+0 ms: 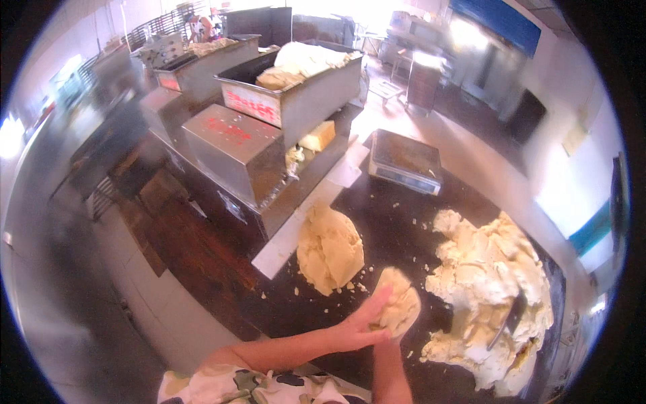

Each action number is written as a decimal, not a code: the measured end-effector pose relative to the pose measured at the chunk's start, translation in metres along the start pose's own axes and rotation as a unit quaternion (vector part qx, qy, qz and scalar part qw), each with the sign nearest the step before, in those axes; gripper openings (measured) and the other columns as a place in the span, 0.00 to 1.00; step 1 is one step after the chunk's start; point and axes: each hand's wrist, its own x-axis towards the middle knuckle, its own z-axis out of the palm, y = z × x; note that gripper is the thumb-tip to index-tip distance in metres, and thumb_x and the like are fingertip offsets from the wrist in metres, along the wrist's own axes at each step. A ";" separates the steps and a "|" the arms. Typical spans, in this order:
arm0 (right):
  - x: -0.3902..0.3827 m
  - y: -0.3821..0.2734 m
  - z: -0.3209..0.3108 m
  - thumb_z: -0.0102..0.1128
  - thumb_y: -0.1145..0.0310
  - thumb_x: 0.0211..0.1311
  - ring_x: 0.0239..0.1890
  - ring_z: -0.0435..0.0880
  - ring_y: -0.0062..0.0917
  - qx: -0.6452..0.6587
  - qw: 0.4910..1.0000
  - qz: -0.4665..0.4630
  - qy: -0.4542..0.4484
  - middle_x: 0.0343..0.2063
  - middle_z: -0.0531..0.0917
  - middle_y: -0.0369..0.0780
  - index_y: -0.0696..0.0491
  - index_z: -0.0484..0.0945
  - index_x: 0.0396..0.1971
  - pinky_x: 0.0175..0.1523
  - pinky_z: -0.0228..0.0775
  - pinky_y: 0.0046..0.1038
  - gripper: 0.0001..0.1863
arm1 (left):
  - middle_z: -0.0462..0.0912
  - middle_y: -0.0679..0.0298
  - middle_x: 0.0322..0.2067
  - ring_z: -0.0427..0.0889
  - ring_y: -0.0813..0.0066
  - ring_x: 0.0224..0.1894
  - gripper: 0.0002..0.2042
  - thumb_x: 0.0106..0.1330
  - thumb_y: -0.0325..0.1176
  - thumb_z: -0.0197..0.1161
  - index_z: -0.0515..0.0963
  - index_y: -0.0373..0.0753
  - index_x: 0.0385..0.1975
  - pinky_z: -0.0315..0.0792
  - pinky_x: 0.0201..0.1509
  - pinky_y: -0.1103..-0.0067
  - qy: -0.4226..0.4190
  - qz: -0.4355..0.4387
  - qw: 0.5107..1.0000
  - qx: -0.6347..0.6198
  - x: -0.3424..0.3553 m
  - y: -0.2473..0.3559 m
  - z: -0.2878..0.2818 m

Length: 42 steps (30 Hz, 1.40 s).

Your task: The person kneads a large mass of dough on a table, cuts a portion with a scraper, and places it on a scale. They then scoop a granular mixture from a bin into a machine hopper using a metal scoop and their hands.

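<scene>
My left hand (360, 323) grips a lump of pale yellow dough (397, 303) at the lower middle, thumb and fingers pressed round it. My right hand (387, 337) supports the same lump from below, its fingers mostly hidden by dough and left hand. Beyond them a rounded dough mound (330, 249) lies on the dark tabletop, with crumbs around it. To the right spreads a large, torn heap of dough (484, 269), with a metal scraper (511, 320) stuck in it.
A metal scale (404, 161) stands at the table's back. Left of it are a steel box (235, 141), a pale yellow block (316, 135) and a dough-filled steel trough (309, 101). A second trough (208, 71) and another person (202, 27) are farther back.
</scene>
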 end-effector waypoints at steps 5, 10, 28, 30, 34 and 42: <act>0.051 -0.031 0.199 0.33 0.38 0.67 0.63 0.62 0.36 0.022 0.974 -0.006 -0.227 0.63 0.65 0.42 0.51 0.60 0.65 0.67 0.53 0.42 0.37 | 0.49 0.58 0.72 0.46 0.67 0.74 0.35 0.65 0.28 0.59 0.50 0.36 0.71 0.43 0.74 0.69 0.113 0.078 0.988 0.072 -0.028 0.088 -0.089; 0.100 -0.036 0.395 0.24 0.33 0.68 0.72 0.53 0.36 0.077 0.940 -0.006 -0.331 0.69 0.60 0.42 0.49 0.55 0.70 0.74 0.32 0.47 0.42 | 0.60 0.60 0.68 0.57 0.70 0.70 0.23 0.66 0.28 0.58 0.67 0.39 0.63 0.56 0.69 0.70 0.188 -0.028 0.974 0.120 -0.127 0.076 -0.145; 0.020 0.121 0.085 0.53 0.58 0.64 0.43 0.78 0.28 -0.287 0.932 0.205 -0.081 0.39 0.81 0.34 0.49 0.77 0.40 0.43 0.65 0.33 0.12 | 0.82 0.59 0.43 0.81 0.70 0.44 0.13 0.67 0.28 0.56 0.76 0.31 0.49 0.72 0.53 0.75 0.662 -0.202 0.722 0.029 -0.397 0.034 -0.158; 0.004 0.119 0.069 0.55 0.58 0.62 0.39 0.79 0.27 -0.310 0.923 0.222 -0.056 0.35 0.82 0.34 0.48 0.78 0.37 0.40 0.66 0.32 0.10 | 0.83 0.59 0.43 0.81 0.70 0.45 0.14 0.66 0.29 0.56 0.76 0.31 0.49 0.72 0.53 0.76 0.651 -0.170 0.740 0.026 -0.402 0.024 -0.174; 0.007 0.131 0.049 0.57 0.58 0.61 0.35 0.80 0.26 -0.347 0.913 0.214 -0.015 0.31 0.82 0.32 0.47 0.78 0.36 0.38 0.66 0.32 0.09 | 0.83 0.60 0.43 0.81 0.71 0.45 0.14 0.66 0.29 0.57 0.77 0.32 0.49 0.73 0.52 0.76 0.617 -0.197 0.761 0.030 -0.401 0.053 -0.207; -0.039 0.310 0.163 0.57 0.62 0.62 0.31 0.81 0.26 -0.291 0.918 0.248 -0.107 0.31 0.82 0.36 0.50 0.77 0.39 0.35 0.70 0.31 0.10 | 0.83 0.58 0.44 0.80 0.71 0.48 0.14 0.66 0.31 0.58 0.78 0.34 0.49 0.73 0.54 0.75 0.529 -0.231 0.794 0.188 -0.515 0.074 -0.348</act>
